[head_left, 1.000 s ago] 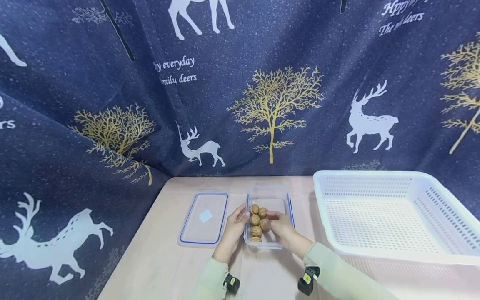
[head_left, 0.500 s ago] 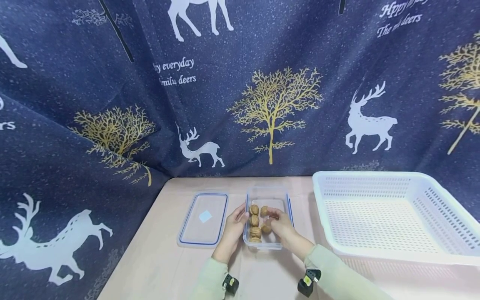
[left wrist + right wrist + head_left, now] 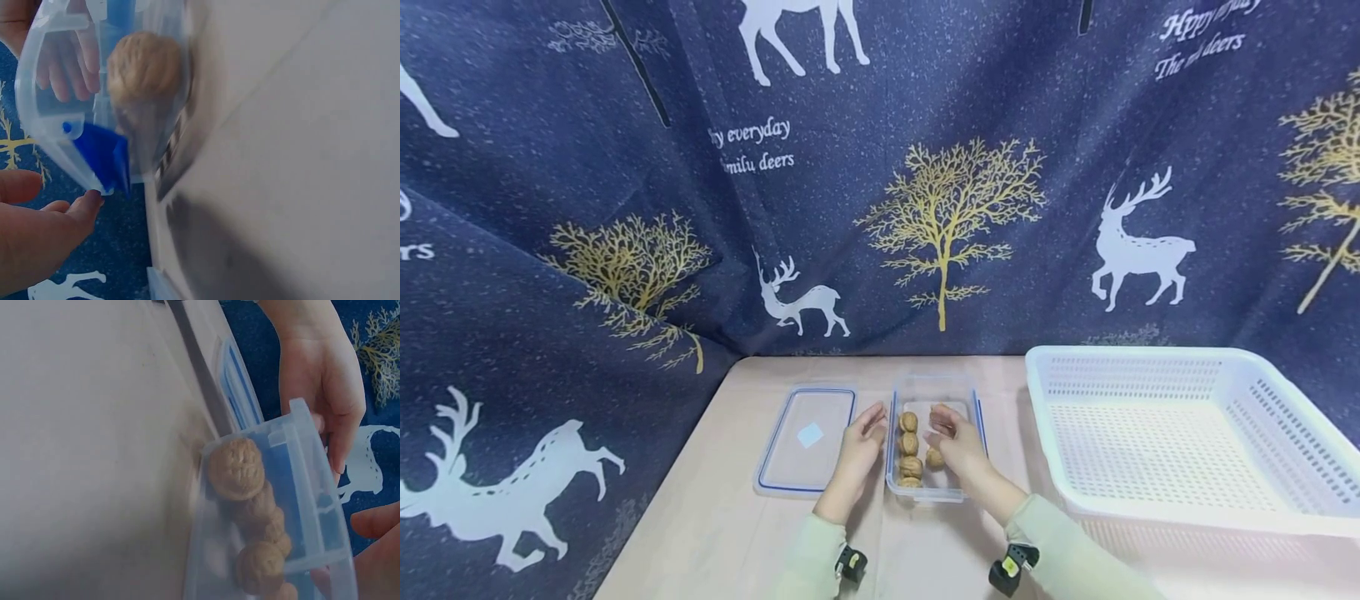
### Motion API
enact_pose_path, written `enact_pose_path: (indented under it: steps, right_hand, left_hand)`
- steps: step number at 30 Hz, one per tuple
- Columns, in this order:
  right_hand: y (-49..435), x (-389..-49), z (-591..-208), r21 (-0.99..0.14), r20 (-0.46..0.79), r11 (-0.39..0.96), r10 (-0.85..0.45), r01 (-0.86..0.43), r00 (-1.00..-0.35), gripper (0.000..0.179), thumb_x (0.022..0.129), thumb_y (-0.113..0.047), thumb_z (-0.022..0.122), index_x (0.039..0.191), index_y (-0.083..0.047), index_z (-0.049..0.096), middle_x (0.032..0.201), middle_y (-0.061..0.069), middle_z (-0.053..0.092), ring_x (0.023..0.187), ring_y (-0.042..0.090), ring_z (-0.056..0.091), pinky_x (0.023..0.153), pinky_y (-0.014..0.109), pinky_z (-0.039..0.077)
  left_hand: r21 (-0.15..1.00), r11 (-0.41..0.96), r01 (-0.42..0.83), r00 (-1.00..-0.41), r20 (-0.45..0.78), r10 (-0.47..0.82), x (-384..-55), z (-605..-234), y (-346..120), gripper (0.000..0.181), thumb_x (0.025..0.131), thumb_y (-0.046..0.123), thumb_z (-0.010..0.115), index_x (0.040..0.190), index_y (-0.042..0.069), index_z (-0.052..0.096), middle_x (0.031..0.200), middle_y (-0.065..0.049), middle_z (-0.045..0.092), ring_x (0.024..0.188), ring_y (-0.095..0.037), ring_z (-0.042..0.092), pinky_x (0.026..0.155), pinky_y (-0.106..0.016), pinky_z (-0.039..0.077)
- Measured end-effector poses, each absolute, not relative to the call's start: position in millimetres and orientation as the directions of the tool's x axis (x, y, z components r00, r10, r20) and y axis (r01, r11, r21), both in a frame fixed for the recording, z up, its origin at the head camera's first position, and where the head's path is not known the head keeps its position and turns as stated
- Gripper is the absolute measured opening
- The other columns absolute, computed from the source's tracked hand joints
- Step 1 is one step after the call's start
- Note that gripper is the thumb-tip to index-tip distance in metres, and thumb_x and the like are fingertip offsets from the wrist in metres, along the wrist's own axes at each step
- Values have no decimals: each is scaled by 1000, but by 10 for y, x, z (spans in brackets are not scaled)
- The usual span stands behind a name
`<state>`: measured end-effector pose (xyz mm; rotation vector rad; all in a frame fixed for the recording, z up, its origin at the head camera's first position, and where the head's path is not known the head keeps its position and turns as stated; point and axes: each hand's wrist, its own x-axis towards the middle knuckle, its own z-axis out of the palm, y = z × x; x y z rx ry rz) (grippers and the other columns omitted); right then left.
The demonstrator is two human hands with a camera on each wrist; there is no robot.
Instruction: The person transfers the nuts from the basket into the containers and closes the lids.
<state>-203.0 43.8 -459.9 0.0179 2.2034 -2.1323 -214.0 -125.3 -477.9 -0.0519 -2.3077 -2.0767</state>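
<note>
Several brown walnuts (image 3: 909, 443) stand in a row along the left wall of a clear plastic box (image 3: 926, 495) with blue clips. To their right sits another walnut (image 3: 935, 457), and one more shows partly behind the right fingers. My right hand (image 3: 964, 450) reaches over the box's right side, fingers extended down inside, with no walnut visible in its grasp. Just left of the box, my left hand (image 3: 856, 450) has loosely bent fingers and holds nothing. In the left wrist view a walnut (image 3: 145, 65) shows through the wall, and the left fingertips are close to the rim.
Left of the box lies its clear lid (image 3: 807, 437) with a blue seal and a pale blue square on it. A large white perforated basket (image 3: 1052, 433) stands at the right. Behind the table (image 3: 700, 533) hangs a dark blue deer-patterned cloth (image 3: 880, 100).
My left hand has come away from the box's side toward the left. The walnuts on the right have spread apart, front and back, and my right fingers have loosened.
</note>
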Motion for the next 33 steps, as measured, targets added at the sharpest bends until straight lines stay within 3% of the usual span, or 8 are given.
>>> enact_pose_path:
  steps: [4, 10, 15, 21, 27, 33]
  right_hand:
    - [366, -2026, -4580, -996, 34, 79, -20, -35, -999, 53, 81, 12, 56, 133, 10, 47, 128, 31, 52, 119, 44, 50, 105, 46, 45]
    - [260, -2014, -4550, -994, 103, 40, -30, -104, -994, 47, 84, 8, 57, 130, 13, 48, 126, 32, 53, 118, 46, 51, 105, 48, 43]
    - [153, -2014, -4507, -996, 84, 7, -49, -84, -995, 43, 89, 4, 56, 131, 11, 48, 130, 30, 50, 119, 43, 50, 104, 46, 45]
    - [18, -2014, -4476, -997, 70, 18, -83, -72, -994, 43, 93, 0, 56, 133, 10, 48, 132, 28, 51, 119, 40, 53, 101, 43, 48]
    - [-122, -1991, -4436, -999, 22, 43, -145, -29, -989, 47, 96, -10, 55, 139, 3, 44, 138, 23, 48, 125, 38, 48, 107, 47, 42]
    - [-299, -2005, -4407, -998, 20, 53, -187, -30, -982, 49, 96, -12, 55, 141, 4, 42, 139, 23, 46, 126, 40, 46, 106, 49, 42]
  left_hand:
    - [987, 140, 79, -997, 82, -13, -2144, -4716, -1322, 44, 99, 7, 46, 140, -9, 40, 141, -26, 45, 131, -39, 44, 109, -45, 38]
    - [982, 168, 87, -995, 95, -38, -2137, -4648, -1441, 44, 101, 12, 46, 139, -9, 41, 140, -25, 47, 130, -39, 44, 108, -46, 39]
    - [979, 185, 82, -995, 92, -46, -2146, -4607, -1563, 44, 103, 15, 44, 140, -7, 41, 141, -25, 46, 130, -39, 44, 108, -43, 41]
    - [962, 263, 69, -996, 83, -44, -2142, -4537, -1733, 45, 104, 19, 41, 142, -5, 40, 143, -25, 44, 130, -41, 44, 109, -48, 39]
    - [922, 384, 56, -993, 92, -77, -2150, -4453, -1910, 44, 104, 21, 42, 141, -1, 43, 143, -21, 45, 132, -41, 40, 112, -51, 33]
    - [887, 460, 37, -995, 78, -70, -2143, -4418, -2104, 46, 104, 20, 40, 145, -1, 38, 147, -23, 39, 133, -44, 38, 112, -54, 30]
